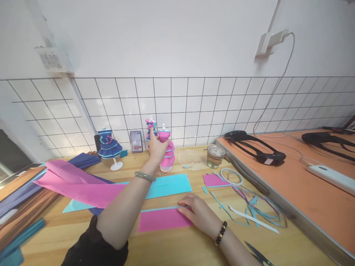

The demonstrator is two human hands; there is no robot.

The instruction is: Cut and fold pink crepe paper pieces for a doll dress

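Observation:
My left hand (pixel 157 147) reaches to the back of the table, its fingers around the side of a small dress form in a pink tiered dress (pixel 169 157). Just behind it stands another small form with a pink and blue dress (pixel 150 127). My right hand (pixel 195 210) rests at the right end of a flat magenta strip with a light blue top edge (pixel 163 220), thumb and fingers near that edge. Beyond the strip lies a light blue piece (pixel 172 184). At the left stands a form in a navy ruffled dress (pixel 110 146).
Pink cloth (pixel 83 184) and other folded fabrics cover the left side. Right of centre are a glass jar (pixel 215 157), a tape roll (pixel 231 177), tangled ribbons (pixel 257 208) and scissors (pixel 257 254). Black headsets (pixel 266 157) lie on the orange surface (pixel 313 195).

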